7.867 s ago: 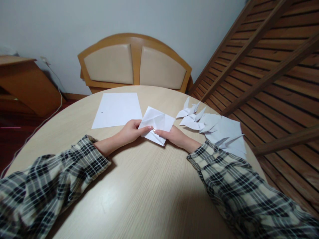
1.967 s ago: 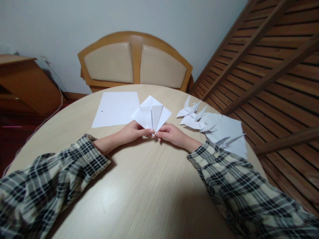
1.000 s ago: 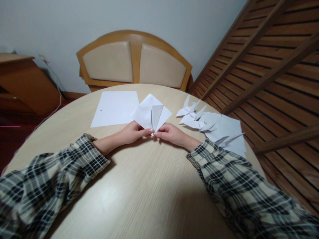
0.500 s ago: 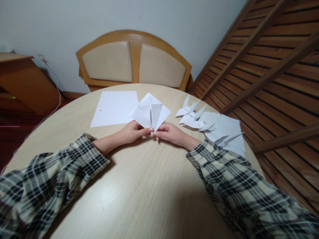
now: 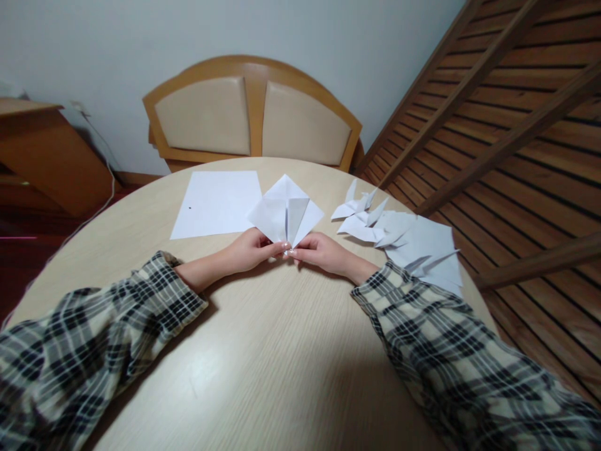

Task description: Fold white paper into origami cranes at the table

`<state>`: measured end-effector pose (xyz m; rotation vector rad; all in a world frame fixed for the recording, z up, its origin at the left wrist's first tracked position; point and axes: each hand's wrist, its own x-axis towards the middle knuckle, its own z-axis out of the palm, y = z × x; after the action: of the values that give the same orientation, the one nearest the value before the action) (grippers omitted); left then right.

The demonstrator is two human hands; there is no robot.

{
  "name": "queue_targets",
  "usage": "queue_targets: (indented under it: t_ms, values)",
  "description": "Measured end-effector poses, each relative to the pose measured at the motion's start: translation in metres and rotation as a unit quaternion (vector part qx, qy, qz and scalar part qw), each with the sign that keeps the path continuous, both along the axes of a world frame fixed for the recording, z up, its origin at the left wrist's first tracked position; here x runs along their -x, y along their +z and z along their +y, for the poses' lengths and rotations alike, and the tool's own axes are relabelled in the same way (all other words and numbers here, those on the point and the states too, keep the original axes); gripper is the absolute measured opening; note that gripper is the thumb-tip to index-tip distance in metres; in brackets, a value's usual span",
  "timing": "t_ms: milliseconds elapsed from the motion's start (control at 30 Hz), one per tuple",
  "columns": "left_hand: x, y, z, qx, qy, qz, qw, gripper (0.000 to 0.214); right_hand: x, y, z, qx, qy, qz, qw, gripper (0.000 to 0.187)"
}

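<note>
A white, partly folded paper [image 5: 285,212] stands tilted up over the round table [image 5: 263,351], its lower point pinched between both hands. My left hand [image 5: 247,249] grips that point from the left, fingers closed. My right hand [image 5: 319,252] pinches it from the right, fingertips meeting the left hand's. A flat white sheet [image 5: 216,202] with a small dark dot lies just beyond my left hand.
Several folded white paper cranes [image 5: 364,216] and loose sheets [image 5: 429,250] lie at the table's right edge. A wooden chair [image 5: 253,116] with beige pads stands behind the table. Slatted wood panels [image 5: 516,125] lean on the right. A low cabinet [image 5: 42,156] is at the left.
About eight seconds ago the folded paper was held lower and flatter; it has since been raised upright by its lower point. In the last second it has barely shifted.
</note>
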<state>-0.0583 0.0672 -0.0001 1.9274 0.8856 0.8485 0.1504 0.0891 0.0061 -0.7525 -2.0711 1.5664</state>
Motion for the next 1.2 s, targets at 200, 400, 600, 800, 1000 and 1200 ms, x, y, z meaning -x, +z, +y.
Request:
queue_targets:
  t_ms: [200,400,600,800,1000,1200]
  values:
    - [-0.0014,0.0026,-0.0011,0.007,-0.002,-0.006,1.0,0.029,-0.0001,-0.0023,0.0009,-0.004,-0.001,0.006,1.0,0.022]
    - [-0.0005,0.0006,0.0001,0.009,0.008,0.006,1.0,0.031,-0.0003,-0.0013,0.0013,-0.001,-0.006,0.007,1.0,0.023]
    - [0.0,-0.0039,0.0011,0.018,0.031,0.007,0.999,0.033,0.0008,-0.0038,-0.0002,-0.038,-0.006,-0.016,0.999,0.029]
    - [-0.0003,-0.005,0.0011,0.014,0.029,0.005,0.999,0.034,0.0008,-0.0045,-0.0005,-0.026,-0.002,-0.006,1.0,0.028]
    - [-0.0006,-0.0033,0.0006,0.019,0.036,-0.002,0.999,0.033,0.002,-0.0017,-0.0012,-0.022,-0.002,-0.017,1.0,0.024]
    - [0.0005,-0.0019,0.0004,0.029,0.043,0.001,0.999,0.032,0.0039,0.0023,-0.0031,-0.016,0.002,-0.015,1.0,0.026]
